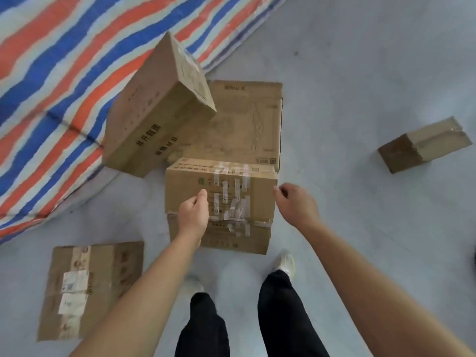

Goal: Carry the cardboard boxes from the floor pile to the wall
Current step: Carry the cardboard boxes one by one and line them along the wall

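Cardboard boxes all sit on the floor at the person's feet, none lifted. The wall is not in view, so I can't say how many are already moved; everything visible is left to do.

Striped tarp covers the floor upper left.

Pile, by size:
- wide flat box at the back, lying flat
- tilted box leaning over its left side, one end raised, printed characters on the side
- taped box in front, clear tape strips across it, apparently stacked on a lower box

Apart from the pile:
- flattened carton with white labels, lower left
- small box well off to the right

Left hand is over the taped box, fingers curled under — contact or grip not discernible. Right hand is at that box's right top corner, fingers loosely bent, holding nothing. Likely first pick: the taped box.
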Demonstrator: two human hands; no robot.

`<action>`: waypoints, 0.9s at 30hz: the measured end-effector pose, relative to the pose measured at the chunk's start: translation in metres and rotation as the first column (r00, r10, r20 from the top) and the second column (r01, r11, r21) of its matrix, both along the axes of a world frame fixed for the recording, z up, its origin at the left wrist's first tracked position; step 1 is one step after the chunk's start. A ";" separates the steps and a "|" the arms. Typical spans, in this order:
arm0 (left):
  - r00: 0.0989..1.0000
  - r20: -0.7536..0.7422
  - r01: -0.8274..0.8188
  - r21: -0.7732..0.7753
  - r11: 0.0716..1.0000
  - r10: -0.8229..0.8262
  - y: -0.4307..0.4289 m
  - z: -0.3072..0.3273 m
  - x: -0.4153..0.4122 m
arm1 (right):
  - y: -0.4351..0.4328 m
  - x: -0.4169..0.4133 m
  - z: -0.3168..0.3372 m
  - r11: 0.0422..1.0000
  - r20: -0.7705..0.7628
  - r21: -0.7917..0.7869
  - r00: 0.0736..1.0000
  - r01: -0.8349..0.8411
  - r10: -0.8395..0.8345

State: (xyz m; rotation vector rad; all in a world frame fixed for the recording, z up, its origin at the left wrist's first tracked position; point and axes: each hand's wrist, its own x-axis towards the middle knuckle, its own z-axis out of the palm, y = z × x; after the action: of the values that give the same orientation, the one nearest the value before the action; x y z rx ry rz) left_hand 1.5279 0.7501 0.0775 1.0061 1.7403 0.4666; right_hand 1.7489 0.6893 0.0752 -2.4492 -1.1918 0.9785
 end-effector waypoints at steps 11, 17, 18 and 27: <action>0.994 -0.111 -0.026 -0.255 0.967 -0.003 0.065 -0.214 0.024 | 0.058 0.024 -0.208 0.979 -0.139 -0.154 0.978 0.136 -0.157; 0.957 0.008 -0.251 -0.478 0.842 0.289 0.097 -0.275 0.027 | 0.081 0.037 -0.270 0.951 -0.168 -0.191 0.947 0.242 -0.275; 0.937 0.051 -0.269 -0.524 0.809 0.345 0.107 -0.282 0.029 | 0.083 0.039 -0.278 0.946 -0.196 -0.187 0.934 0.263 -0.299; 0.942 0.114 -0.177 -0.629 0.757 0.315 0.139 -0.292 0.042 | 0.052 -0.006 -0.291 0.808 -0.187 -0.099 0.787 0.581 -0.588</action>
State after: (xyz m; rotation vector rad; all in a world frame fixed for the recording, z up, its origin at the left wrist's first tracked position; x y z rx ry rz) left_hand 1.5695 0.8889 -0.2141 0.2437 1.6644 0.1349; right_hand 1.7426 0.7412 -0.2161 -2.4174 -0.2926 1.0206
